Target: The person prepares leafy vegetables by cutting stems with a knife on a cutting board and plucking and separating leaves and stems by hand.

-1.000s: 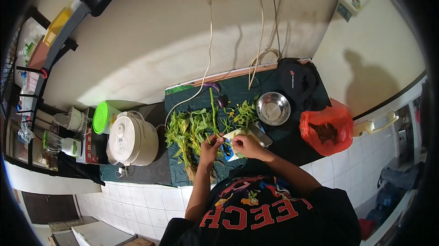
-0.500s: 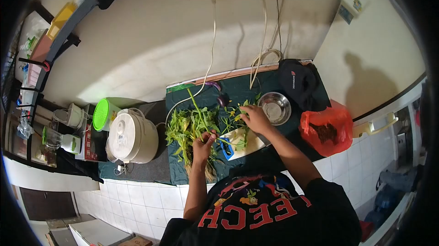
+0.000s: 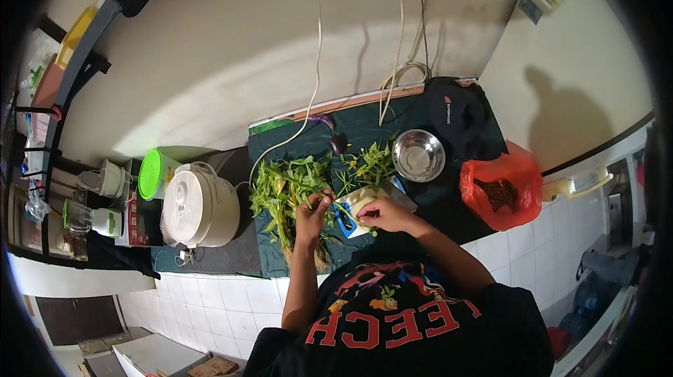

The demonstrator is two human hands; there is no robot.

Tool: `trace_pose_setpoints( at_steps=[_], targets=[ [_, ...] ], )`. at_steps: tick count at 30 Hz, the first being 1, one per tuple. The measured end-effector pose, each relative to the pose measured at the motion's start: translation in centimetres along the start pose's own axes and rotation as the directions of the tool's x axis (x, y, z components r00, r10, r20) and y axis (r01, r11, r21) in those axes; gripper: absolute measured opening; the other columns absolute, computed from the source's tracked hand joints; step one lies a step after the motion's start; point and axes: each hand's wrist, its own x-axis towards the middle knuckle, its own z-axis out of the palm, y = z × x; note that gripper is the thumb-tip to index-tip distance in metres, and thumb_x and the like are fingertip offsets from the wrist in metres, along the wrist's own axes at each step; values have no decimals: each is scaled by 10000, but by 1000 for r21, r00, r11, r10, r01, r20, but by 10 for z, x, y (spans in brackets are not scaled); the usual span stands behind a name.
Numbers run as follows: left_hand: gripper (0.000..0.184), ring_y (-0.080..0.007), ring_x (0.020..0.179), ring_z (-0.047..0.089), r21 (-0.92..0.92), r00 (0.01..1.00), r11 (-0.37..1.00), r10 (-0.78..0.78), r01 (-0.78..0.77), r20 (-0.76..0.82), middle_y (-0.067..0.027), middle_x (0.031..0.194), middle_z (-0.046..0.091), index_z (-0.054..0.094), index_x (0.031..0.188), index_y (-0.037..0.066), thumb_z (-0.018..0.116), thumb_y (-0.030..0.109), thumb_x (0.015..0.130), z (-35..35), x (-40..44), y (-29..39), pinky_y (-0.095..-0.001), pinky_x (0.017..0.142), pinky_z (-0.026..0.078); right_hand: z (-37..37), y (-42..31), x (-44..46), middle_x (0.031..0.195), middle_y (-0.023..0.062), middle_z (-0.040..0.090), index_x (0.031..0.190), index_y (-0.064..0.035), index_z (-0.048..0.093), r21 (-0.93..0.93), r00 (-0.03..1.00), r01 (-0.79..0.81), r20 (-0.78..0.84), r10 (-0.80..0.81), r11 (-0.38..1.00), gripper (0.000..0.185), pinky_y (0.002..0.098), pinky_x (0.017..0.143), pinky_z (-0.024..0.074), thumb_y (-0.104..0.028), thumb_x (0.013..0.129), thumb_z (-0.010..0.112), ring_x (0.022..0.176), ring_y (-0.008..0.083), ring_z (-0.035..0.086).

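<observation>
My left hand is closed around a long green stem, at the right edge of a heap of leafy greens with pale roots toward me. Over the white cutting board with its blue handle, my right hand pinches the lower part of that stem. Its fingertips are partly hidden. Behind the board lies a smaller pile of picked leaves, and to its right stands a steel bowl.
A dark purple eggplant lies near the wall. Right of the bowl are a black cap and a red plastic bag with brown contents. A rice cooker and green-lidded container stand left. A white cable hangs onto the table.
My right hand has come down from the picked leaves to the stem over the board. The stem's long upper part no longer sticks up above my left hand. The view has shifted slightly.
</observation>
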Motion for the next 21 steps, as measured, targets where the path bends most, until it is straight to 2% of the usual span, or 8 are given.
trace_pose_setpoints(
  at_steps=[2, 5, 7, 8, 11, 17, 20, 21],
  targets=[
    [139, -136, 989, 616, 2, 1000, 1000, 8, -8, 11, -61, 1059, 682, 665, 1041, -12, 634, 104, 971, -2, 1, -1, -282, 924, 452, 0, 2, 3, 953, 79, 742, 1056, -21, 718, -7, 999, -23, 23, 24, 1000, 237, 286, 803, 517, -212, 917, 692, 879, 153, 691],
    [173, -125, 986, 609, -6, 999, 999, 41, -41, 26, -53, 1010, 691, 666, 1090, -14, 633, 109, 973, -5, 0, -5, -278, 918, 452, 4, 10, 9, 939, 83, 741, 1036, -11, 719, 121, 992, -123, 22, 122, 985, 242, 288, 799, 516, -220, 918, 689, 872, 148, 687],
    [159, -128, 985, 611, -36, 998, 998, 51, -50, 30, -57, 1040, 687, 669, 1067, -11, 637, 111, 970, -7, 0, -6, -281, 911, 452, 1, 0, 6, 945, 86, 743, 1032, -11, 723, 25, 999, 4, 35, -5, 1000, 248, 297, 801, 518, -227, 914, 690, 870, 159, 691],
    [159, -128, 985, 611, -37, 998, 998, 52, -51, 29, -57, 1040, 687, 669, 1067, -11, 637, 111, 970, -7, -1, -6, -281, 911, 452, 1, -2, 6, 945, 86, 743, 1032, -11, 723, 23, 999, 5, 35, -6, 1000, 248, 297, 801, 518, -227, 914, 690, 870, 159, 691],
    [142, -135, 982, 617, -23, 995, 995, 98, -97, 23, -63, 1067, 683, 672, 1036, -9, 640, 112, 968, -8, -2, -2, -286, 911, 453, 0, -5, 7, 950, 87, 745, 1028, -23, 731, -35, 1000, -15, 0, 15, 999, 247, 300, 804, 520, -228, 894, 699, 868, 169, 696],
    [120, -154, 1009, 625, -11, 999, 999, 34, -33, 43, -71, 1086, 682, 677, 978, -17, 656, 100, 954, 0, -7, 2, -297, 935, 455, 7, 9, 10, 827, 99, 739, 940, -44, 756, -125, 992, -27, -123, 11, 992, 208, 314, 726, 526, -215, 825, 721, 772, 181, 704],
    [127, -156, 1008, 627, -19, 992, 995, 95, -94, 82, -70, 1073, 686, 687, 997, -19, 665, 96, 947, 4, -7, -12, -301, 938, 461, 14, 38, 17, 766, 107, 725, 893, -56, 761, -148, 980, -66, -195, 36, 987, 215, 342, 668, 523, -247, 797, 733, 694, 208, 696],
    [107, -166, 1021, 628, 3, 995, 997, 71, -72, 66, -79, 1080, 683, 674, 993, -18, 659, 77, 946, 8, -9, -16, -316, 949, 461, 14, 43, 22, 764, 112, 724, 886, -65, 762, -169, 965, -142, -243, 98, 975, 225, 356, 658, 524, -266, 790, 733, 682, 228, 694]
  ],
)
